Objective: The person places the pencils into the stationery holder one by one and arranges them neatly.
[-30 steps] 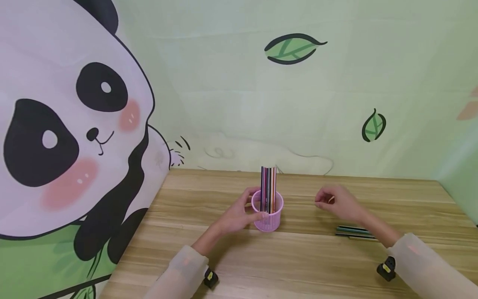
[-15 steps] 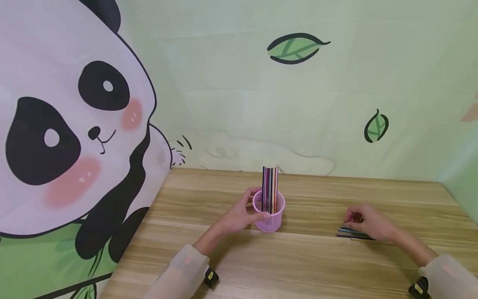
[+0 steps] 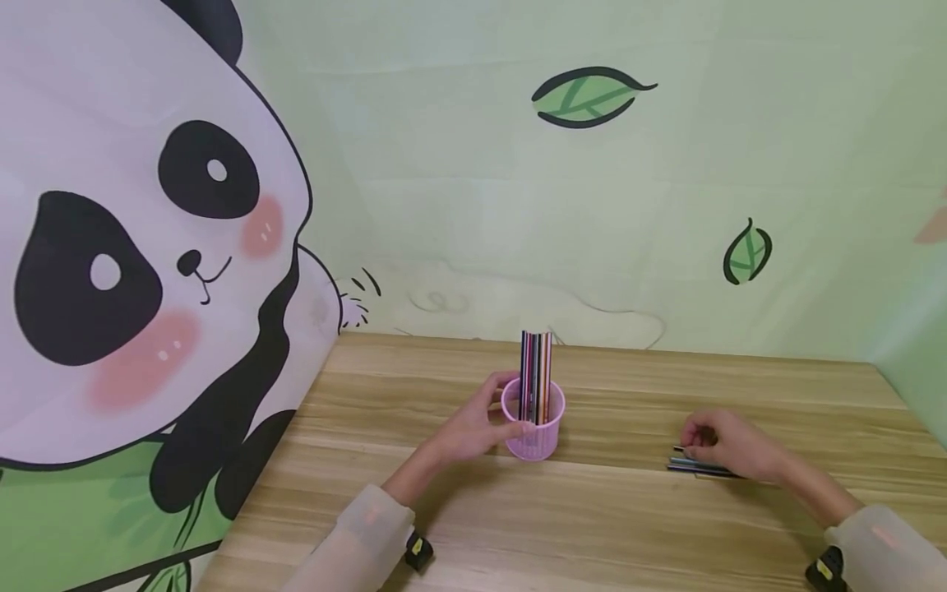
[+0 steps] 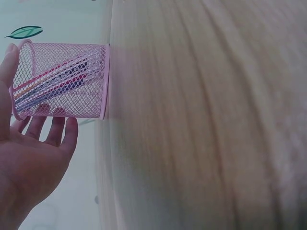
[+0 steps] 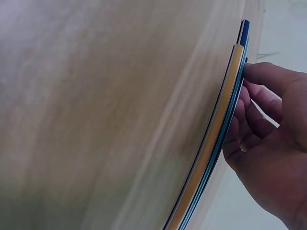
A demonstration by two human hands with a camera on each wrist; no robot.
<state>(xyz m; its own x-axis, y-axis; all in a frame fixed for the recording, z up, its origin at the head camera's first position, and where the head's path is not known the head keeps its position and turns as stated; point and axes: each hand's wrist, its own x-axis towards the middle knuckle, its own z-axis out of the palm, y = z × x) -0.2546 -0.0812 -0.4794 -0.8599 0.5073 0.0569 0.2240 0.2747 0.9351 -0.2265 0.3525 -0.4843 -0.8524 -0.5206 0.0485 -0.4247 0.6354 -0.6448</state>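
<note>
A pink mesh pen holder (image 3: 534,445) stands upright on the table, with several colored pencils (image 3: 536,374) inside, leaning at a slant in the left wrist view. My left hand (image 3: 468,423) grips the holder from the left, thumb at the near rim and fingers round the far side. Farther right, my right hand (image 3: 736,446) is down at a small group of pencils (image 3: 695,469) lying on the table. Its thumb and curled fingers pinch a dark pencil at the group's far side. A yellow pencil (image 5: 211,139) lies nearest the camera in the right wrist view.
The wooden tabletop (image 3: 592,526) meets a pale green backdrop (image 3: 459,230) along its far edge. A big printed panda (image 3: 222,312) covers the left side. Small black cameras are strapped at both wrists.
My right hand has moved right and toward me, down onto the loose pencils, which have shifted slightly. The left hand stays on the holder.
</note>
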